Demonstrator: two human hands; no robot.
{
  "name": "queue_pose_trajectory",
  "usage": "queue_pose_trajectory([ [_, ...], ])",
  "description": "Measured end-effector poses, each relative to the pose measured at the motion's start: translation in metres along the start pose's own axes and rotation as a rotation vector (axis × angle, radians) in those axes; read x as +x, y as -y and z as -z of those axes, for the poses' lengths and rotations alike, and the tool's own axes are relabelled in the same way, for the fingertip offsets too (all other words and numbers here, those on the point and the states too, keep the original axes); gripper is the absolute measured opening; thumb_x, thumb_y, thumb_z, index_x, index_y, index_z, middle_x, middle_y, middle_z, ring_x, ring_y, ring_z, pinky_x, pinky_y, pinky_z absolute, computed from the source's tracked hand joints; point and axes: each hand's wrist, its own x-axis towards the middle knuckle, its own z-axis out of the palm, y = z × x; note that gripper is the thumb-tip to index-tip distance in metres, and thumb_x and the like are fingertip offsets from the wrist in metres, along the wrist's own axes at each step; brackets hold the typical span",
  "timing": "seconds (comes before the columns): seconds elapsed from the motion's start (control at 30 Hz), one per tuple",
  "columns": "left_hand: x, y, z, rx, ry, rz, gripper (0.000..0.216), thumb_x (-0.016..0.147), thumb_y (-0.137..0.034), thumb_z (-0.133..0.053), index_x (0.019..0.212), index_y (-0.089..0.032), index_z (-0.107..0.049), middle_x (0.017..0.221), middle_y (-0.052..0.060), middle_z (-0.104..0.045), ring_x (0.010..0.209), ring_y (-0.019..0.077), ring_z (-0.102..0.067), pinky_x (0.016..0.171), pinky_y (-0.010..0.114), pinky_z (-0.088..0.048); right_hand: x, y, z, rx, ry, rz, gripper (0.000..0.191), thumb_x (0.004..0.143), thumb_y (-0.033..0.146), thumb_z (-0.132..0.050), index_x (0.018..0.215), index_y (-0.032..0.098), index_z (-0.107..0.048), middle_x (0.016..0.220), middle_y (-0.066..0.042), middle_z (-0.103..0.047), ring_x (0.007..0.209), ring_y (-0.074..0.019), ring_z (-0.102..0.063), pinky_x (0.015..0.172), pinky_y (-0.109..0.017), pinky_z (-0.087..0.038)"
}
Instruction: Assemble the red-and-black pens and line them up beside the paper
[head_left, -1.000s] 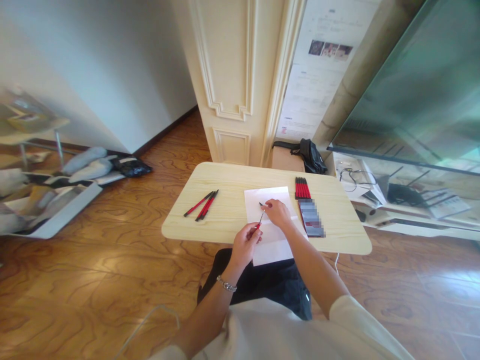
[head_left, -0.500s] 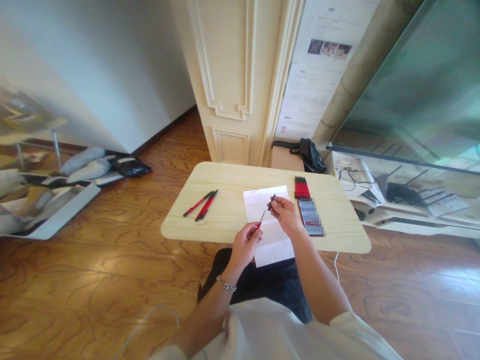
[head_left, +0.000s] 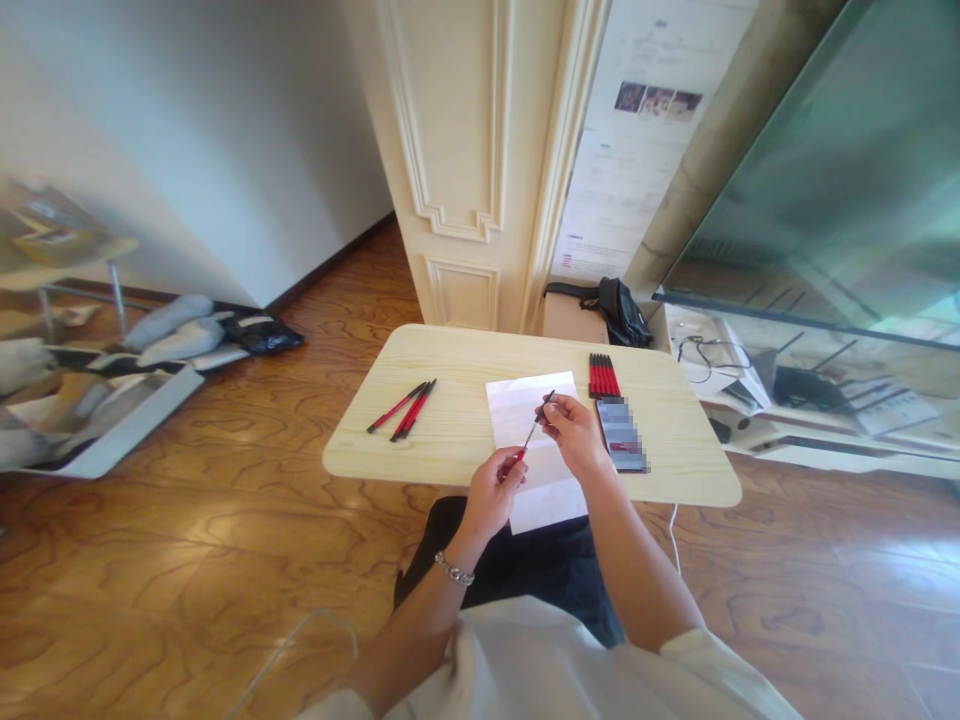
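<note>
Pinched in my left hand (head_left: 495, 490) is a red pen barrel (head_left: 520, 455), mostly covered by the fingers. A thin refill (head_left: 531, 435) sticks out of it, up and to the right. My right hand (head_left: 574, 432) is closed on a small black pen part (head_left: 546, 404), tilted in line with the refill. The refill's upper end meets the black part or lies just under it; I cannot tell whether it is inside. Both hands are above a creased white sheet of paper (head_left: 551, 505), which hangs over the table's near edge.
Several red and black pens (head_left: 604, 376) lie in a row at the right of the table (head_left: 450, 355), above a phone (head_left: 619, 435) with a blurred screen. More such pens (head_left: 414, 410) lie loose at the left. A black bag (head_left: 624, 312) rests behind the table.
The gap between the refill in my left hand and the black part in my right has closed. The loose pens, paper and phone lie as before.
</note>
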Motion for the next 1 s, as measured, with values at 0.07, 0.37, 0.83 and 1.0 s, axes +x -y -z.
queue_pose_trajectory([
  [0.07,0.0003,0.0007,0.0,0.006,-0.001,0.005,0.037,0.081,-0.04,-0.063,0.109,-0.016,-0.062,0.084,0.006,-0.066,0.07,0.0139,-0.061,0.069,0.028,-0.05,0.0001,-0.0003,0.0005,-0.016,-0.004,-0.002,0.03,0.071,0.037,-0.073,0.095,0.02,-0.063,0.085,-0.003,-0.067,0.069,-0.0113,-0.058,0.062,-0.023,-0.044],
  [0.37,0.0006,0.0074,0.0008,0.028,0.011,-0.005,0.033,0.083,-0.037,-0.06,0.109,-0.017,-0.061,0.084,0.005,-0.065,0.07,0.0137,-0.06,0.069,0.027,-0.05,-0.0022,0.0012,0.0019,-0.096,-0.005,0.009,0.032,0.071,0.039,-0.071,0.096,0.021,-0.063,0.086,-0.004,-0.068,0.069,-0.0123,-0.058,0.062,-0.024,-0.043],
  [0.83,-0.0001,0.0071,0.0017,0.053,0.03,-0.01,0.033,0.085,-0.037,-0.058,0.11,-0.017,-0.06,0.084,0.005,-0.064,0.071,0.0138,-0.06,0.069,0.028,-0.05,-0.0031,0.0,0.006,-0.089,-0.023,0.003,0.032,0.07,0.039,-0.072,0.095,0.021,-0.064,0.085,-0.004,-0.069,0.067,-0.0123,-0.058,0.061,-0.025,-0.043],
  [1.0,-0.0005,0.006,0.0006,0.045,0.018,0.009,0.034,0.083,-0.039,-0.06,0.109,-0.017,-0.062,0.084,0.005,-0.065,0.071,0.0141,-0.061,0.07,0.028,-0.05,-0.004,0.0003,0.0058,-0.093,-0.03,0.004,0.034,0.069,0.041,-0.072,0.095,0.02,-0.063,0.085,-0.005,-0.069,0.066,-0.0126,-0.058,0.06,-0.025,-0.043],
])
